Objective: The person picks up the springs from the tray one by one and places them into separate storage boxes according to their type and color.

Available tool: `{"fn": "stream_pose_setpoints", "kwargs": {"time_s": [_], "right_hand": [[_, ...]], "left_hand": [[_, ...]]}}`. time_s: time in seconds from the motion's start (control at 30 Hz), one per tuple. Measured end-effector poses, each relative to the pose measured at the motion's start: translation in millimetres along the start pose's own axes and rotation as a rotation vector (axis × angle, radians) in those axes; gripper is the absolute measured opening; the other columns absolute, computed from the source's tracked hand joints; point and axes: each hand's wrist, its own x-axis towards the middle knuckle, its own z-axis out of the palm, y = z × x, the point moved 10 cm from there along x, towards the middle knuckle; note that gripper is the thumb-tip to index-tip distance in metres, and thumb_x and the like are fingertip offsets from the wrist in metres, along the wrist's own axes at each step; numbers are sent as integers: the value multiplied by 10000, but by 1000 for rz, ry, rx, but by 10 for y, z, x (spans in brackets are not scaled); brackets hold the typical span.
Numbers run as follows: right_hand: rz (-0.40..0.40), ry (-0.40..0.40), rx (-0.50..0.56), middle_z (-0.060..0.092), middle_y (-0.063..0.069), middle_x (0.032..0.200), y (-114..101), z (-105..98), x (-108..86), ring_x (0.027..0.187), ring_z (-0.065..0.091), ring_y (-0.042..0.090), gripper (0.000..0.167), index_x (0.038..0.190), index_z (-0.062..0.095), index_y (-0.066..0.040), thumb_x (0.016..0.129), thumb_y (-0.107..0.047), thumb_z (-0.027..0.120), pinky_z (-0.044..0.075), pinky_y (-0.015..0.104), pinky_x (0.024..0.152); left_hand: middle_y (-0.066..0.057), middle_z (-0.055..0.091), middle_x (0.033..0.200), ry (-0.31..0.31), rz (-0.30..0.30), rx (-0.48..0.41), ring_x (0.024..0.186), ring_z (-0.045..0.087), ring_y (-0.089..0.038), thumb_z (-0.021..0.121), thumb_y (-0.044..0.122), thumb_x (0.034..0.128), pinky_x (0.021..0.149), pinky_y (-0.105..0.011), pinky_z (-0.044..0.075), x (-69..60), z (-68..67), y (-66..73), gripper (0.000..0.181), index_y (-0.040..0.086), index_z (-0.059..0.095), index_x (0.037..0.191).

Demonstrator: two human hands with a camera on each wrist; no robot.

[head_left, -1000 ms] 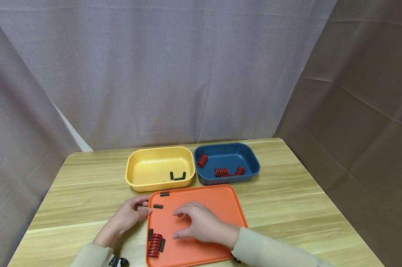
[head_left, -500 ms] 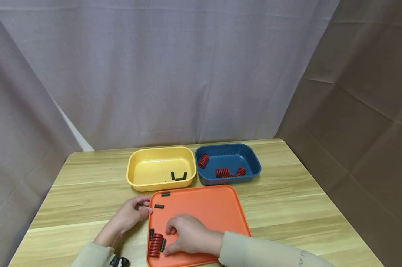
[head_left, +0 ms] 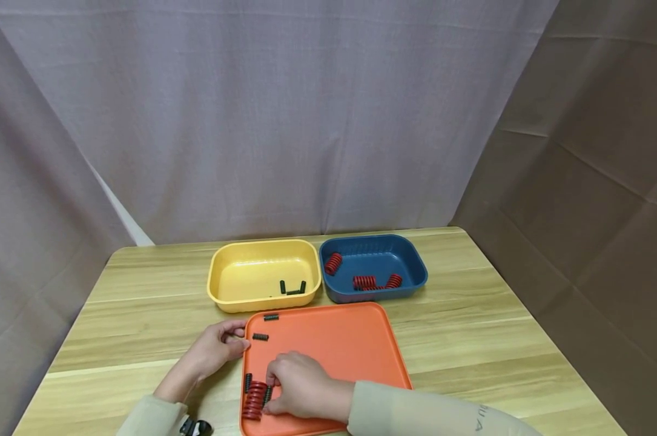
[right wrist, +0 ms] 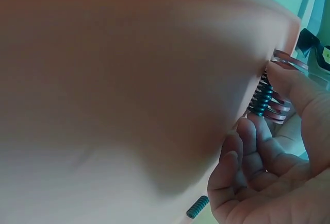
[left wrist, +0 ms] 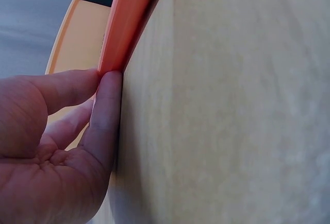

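Note:
My left hand (head_left: 212,352) pinches the left rim of an orange tray (head_left: 355,345), the thumb over the edge; the left wrist view shows this grip on the tray's rim (left wrist: 121,33) close up. Over the tray's lower left, my right hand (head_left: 303,387) has thumb and fingers at the two ends of a small black spring (head_left: 267,395). In the right wrist view this black spring (right wrist: 261,96) lies between them, against a large red spring (right wrist: 278,108). That red spring (head_left: 254,401) rests near the left rim, another black spring (head_left: 248,382) beside it. Two more black springs (head_left: 260,336) lie farther up the tray.
Behind the tray stands a yellow bin (head_left: 235,281) with several black springs (head_left: 292,292). Right of it, a blue bin (head_left: 379,266) contains several red springs (head_left: 364,282). All stand on a wooden table (head_left: 470,339), with curtains (head_left: 328,121) behind.
My right hand has moved left and down across the tray, and its fingers have closed in on the black spring next to the red one. My left hand stays at the rim.

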Motion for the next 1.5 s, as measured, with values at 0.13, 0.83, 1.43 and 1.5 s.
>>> {"fn": "stream_pose_setpoints", "kwargs": {"time_s": [0.13,0.83,1.43,1.5], "right_hand": [[6,-5,-1,466,-146,742,6,2,5,685,433,29,292,803,616,-217,734,-412,822,398,211,583],[28,33,77,478,-129,730,333,-171,-105,686,434,51,281,774,586,-227,755,-402,805,393,216,591],[83,233,225,581,-74,823,693,-669,-93,757,521,67,259,859,660,-170,757,-350,816,470,238,682],[89,260,249,573,-73,839,724,-717,-95,772,525,80,260,872,661,-168,764,-350,813,473,245,694]], "left_hand": [[-132,595,1018,8,-2,11,849,595,-196,700,-9,829,678,-258,533,0,-4,-5,462,-29,579,1274],[-142,585,1032,17,-3,-9,859,595,-210,697,-38,826,667,-260,537,20,-5,-36,480,-53,561,1287],[-139,573,1041,0,-5,-14,853,581,-189,707,-4,831,674,-253,534,4,2,-19,489,-47,556,1293],[-136,572,1039,6,-13,-18,855,580,-192,709,-8,828,674,-251,534,7,-2,-29,487,-45,559,1290]]}}
